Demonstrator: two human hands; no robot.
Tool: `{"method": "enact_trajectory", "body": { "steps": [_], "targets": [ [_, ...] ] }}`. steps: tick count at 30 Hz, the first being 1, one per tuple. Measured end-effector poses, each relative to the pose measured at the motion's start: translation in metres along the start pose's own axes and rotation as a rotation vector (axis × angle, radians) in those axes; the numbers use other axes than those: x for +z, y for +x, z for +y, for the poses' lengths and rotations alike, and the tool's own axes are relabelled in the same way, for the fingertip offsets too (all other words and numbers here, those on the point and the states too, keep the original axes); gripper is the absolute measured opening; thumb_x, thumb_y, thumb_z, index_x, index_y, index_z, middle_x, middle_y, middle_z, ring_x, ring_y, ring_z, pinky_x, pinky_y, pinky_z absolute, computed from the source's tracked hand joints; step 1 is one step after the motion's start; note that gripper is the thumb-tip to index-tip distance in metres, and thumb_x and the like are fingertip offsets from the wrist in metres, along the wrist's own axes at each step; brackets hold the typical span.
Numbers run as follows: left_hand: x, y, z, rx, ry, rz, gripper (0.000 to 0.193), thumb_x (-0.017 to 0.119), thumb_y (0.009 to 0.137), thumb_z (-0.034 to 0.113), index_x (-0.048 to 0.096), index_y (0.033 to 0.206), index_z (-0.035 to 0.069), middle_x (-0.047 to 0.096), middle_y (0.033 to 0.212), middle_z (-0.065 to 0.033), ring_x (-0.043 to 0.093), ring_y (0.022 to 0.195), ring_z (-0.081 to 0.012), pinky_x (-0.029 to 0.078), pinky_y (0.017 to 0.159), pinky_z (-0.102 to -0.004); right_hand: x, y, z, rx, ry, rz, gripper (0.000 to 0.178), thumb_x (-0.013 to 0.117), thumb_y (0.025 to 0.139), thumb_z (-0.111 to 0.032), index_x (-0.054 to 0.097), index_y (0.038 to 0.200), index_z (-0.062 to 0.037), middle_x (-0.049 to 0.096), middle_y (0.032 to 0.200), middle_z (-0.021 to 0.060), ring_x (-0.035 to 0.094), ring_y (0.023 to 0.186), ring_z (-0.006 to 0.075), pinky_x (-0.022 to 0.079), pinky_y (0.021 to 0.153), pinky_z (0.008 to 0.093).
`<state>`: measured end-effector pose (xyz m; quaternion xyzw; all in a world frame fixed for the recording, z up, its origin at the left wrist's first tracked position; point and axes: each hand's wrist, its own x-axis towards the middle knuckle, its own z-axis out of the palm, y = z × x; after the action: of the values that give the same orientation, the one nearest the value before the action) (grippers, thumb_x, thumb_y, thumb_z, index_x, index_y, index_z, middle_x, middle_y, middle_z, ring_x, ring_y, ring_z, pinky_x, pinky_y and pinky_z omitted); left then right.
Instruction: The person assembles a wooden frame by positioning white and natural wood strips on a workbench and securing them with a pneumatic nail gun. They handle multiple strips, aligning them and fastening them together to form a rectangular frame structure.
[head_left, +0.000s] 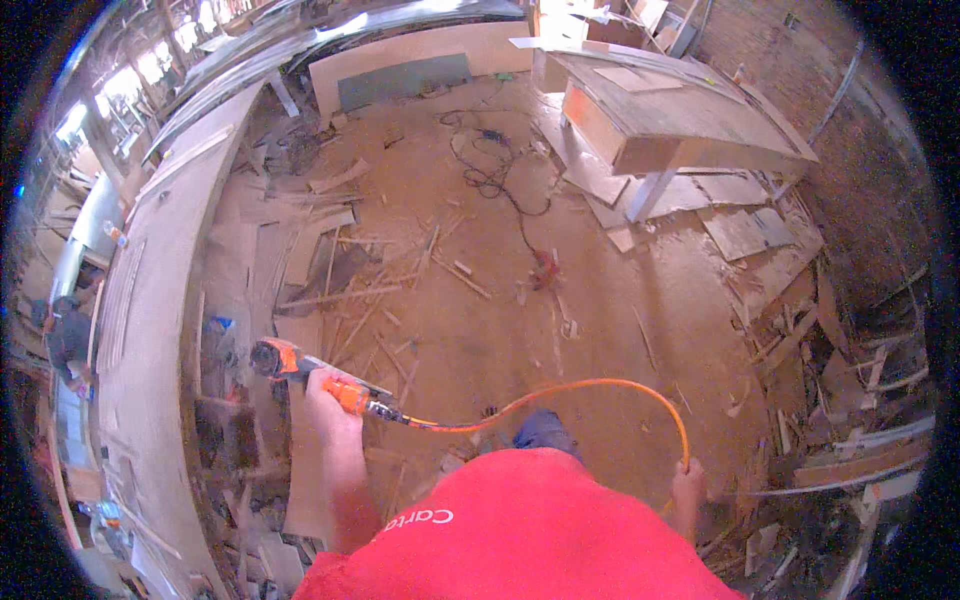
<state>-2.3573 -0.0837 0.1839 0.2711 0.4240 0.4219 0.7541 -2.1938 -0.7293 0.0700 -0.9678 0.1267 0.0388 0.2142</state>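
My left hand is wrapped round the handle of an orange and black nail gun, held out to the left above the scrap-covered floor. From the handle's end, an orange air hose curves across in front of me. Its other side drops to my right hand, whose fingers are closed round it at the lower right. Part of the left hand's grip is hidden behind the handle.
A long wooden bench runs along the left, with a person beyond it. Wood scraps litter the floor. A black cord leads to a red tool ahead. A wooden table stands at the far right.
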Motion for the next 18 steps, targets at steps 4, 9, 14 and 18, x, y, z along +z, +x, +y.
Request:
{"method": "enact_trajectory", "body": {
  "steps": [4, 9, 14, 18],
  "targets": [
    [0.098, 0.091, -0.007, 0.039, -0.003, -0.037, 0.014, 0.059, 0.085, 0.011, 0.052, 0.097, 0.008, 0.051, 0.076, -0.0016, 0.056, 0.067, -0.0179, 0.051, 0.059, -0.0351, 0.037, 0.119, -0.042, -0.023, -0.14, 0.005, 0.021, 0.064, 0.096, -0.018, 0.068, 0.108, -0.0012, 0.069, 0.088, 0.0218, 0.069, 0.085, 0.0416, 0.052, 0.077, 0.0511],
    [0.186, 0.199, -0.008, 0.086, -0.094, -0.093, 0.015, 0.059, 0.085, 0.009, 0.053, 0.099, 0.009, 0.053, 0.08, -0.0025, 0.057, 0.067, -0.0179, 0.051, 0.058, -0.0352, 0.087, 0.333, -0.195, -0.178, 0.122, 0.283, 0.024, 0.063, 0.099, -0.021, 0.071, 0.105, 0.0008, 0.071, 0.092, 0.0245, 0.067, 0.083, 0.0432, 0.051, 0.074, 0.051],
    [0.158, 0.323, -0.011, 0.581, 0.48, -0.107, 0.015, 0.063, 0.087, 0.015, 0.052, 0.094, 0.009, 0.053, 0.082, -0.0029, 0.055, 0.07, -0.0186, 0.05, 0.062, -0.0333, 0.072, 0.436, -0.487, -0.462, 0.115, 0.312, 0.028, 0.061, 0.1, -0.024, 0.07, 0.116, -0.0027, 0.072, 0.092, 0.0241, 0.068, 0.085, 0.0453, 0.051, 0.073, 0.0513],
    [0.261, 0.383, -0.004, 1.051, 0.788, -0.092, 0.021, 0.065, 0.088, 0.024, 0.05, 0.087, 0.01, 0.053, 0.081, -0.0033, 0.055, 0.07, -0.0202, 0.05, 0.069, -0.0331, 0.087, 0.503, -0.644, -0.531, 0.13, 0.338, 0.029, 0.063, 0.099, -0.027, 0.07, 0.12, -0.0077, 0.072, 0.093, 0.0235, 0.069, 0.089, 0.0458, 0.053, 0.074, 0.0517]
  ]
}}
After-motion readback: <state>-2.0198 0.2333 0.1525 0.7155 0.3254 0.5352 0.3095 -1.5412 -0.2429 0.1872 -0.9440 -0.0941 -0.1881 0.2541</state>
